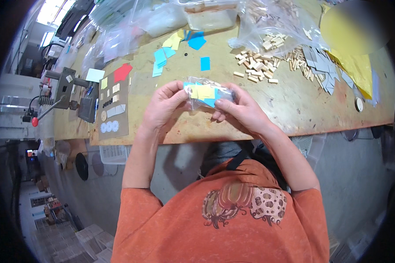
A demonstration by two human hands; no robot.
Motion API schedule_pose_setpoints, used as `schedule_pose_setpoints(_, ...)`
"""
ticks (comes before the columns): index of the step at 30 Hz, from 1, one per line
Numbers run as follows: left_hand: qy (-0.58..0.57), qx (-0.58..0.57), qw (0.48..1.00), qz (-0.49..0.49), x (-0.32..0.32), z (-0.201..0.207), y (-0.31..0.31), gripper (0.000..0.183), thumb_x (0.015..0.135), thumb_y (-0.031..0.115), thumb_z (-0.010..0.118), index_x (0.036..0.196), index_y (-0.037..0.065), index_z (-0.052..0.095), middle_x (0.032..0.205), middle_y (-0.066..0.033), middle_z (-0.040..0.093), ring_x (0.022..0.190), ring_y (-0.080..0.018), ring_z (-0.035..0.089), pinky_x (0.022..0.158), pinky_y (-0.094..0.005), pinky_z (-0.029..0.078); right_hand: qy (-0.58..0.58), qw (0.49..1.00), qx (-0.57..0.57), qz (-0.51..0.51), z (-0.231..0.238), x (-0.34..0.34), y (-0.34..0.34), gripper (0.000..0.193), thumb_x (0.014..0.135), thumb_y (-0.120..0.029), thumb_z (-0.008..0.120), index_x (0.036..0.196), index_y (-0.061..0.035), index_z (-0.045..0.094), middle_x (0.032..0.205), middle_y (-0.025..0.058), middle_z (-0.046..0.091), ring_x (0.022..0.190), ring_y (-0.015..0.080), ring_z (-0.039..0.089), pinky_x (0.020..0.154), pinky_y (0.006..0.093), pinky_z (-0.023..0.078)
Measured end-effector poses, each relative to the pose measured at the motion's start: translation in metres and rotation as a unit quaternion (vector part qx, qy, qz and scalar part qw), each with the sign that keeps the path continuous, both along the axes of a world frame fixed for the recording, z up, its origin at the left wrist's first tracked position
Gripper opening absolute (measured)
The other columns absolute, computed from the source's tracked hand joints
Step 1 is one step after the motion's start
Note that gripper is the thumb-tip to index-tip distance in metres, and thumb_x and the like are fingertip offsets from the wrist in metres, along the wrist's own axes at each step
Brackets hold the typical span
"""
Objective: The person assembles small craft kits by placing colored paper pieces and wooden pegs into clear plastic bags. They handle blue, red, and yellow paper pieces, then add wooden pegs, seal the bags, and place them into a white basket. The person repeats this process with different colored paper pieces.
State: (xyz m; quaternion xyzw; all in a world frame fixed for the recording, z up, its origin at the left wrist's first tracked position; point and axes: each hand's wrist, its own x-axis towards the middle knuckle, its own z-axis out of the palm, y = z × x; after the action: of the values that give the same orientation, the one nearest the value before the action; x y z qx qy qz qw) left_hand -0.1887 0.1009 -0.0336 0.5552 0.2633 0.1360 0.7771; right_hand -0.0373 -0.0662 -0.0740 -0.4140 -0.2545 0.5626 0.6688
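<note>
Between my two hands, above the front of the table, is a small clear plastic bag (204, 92). Yellow and blue paper pieces show through it, with pale wooden bits along its top. My left hand (169, 100) pinches the bag's left end between thumb and fingers. The right end is gripped by my right hand (241, 106), its thumb lying over the front. Beyond the bag a single blue card (205, 64) lies on the table, and light blue cards (162, 57) lie to its left. The bag's underside is hidden.
Wooden blocks (256, 65) are heaped at right, beside grey pieces (322, 65) and a yellow bag (353, 70). At left lie a brown board (114, 103) with sorted parts, red cards (122, 72) and a metal press (68, 90). A clear bin (210, 17) stands at the back.
</note>
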Motion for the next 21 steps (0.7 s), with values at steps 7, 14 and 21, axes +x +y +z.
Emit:
schedule_pose_setpoints(7,0.08,0.201,0.976,0.035,-0.013,0.027,0.068,0.013,0.096,0.019,0.061,0.097,0.006,0.062,0.087,-0.0001,0.066,0.08,-0.0068,0.062,0.073,-0.0253,0.052,0.103,0.994,0.005,-0.046,-0.001,0.005,-0.004,0.034,0.096,-0.013,0.06,0.124,0.0011,0.045,0.1,0.011,0.061,0.08,0.0167,0.067,0.067,0.0272,0.057)
schedule_pose_setpoints(14,0.215,0.457,0.862,-0.043,0.007,0.005,0.195,0.023,0.088,0.024,0.064,0.09,0.001,0.065,0.078,-0.0002,0.062,0.07,-0.0079,0.052,0.063,-0.0265,0.043,0.127,0.991,0.005,-0.047,0.006,0.008,-0.004,0.033,0.096,-0.013,0.059,0.124,0.0009,0.048,0.106,0.0106,0.061,0.082,0.0178,0.067,0.069,0.0292,0.057)
schedule_pose_setpoints(21,0.233,0.609,0.758,0.009,0.027,-0.006,0.2,0.031,0.078,0.028,0.072,0.086,-0.001,0.064,0.076,-0.0114,0.063,0.072,-0.0217,0.059,0.067,-0.0362,0.047,0.122,0.991,0.001,-0.051,0.007,0.008,-0.004,0.034,0.096,-0.014,0.059,0.124,0.0016,0.048,0.104,0.0103,0.061,0.081,0.0183,0.067,0.069,0.0294,0.057)
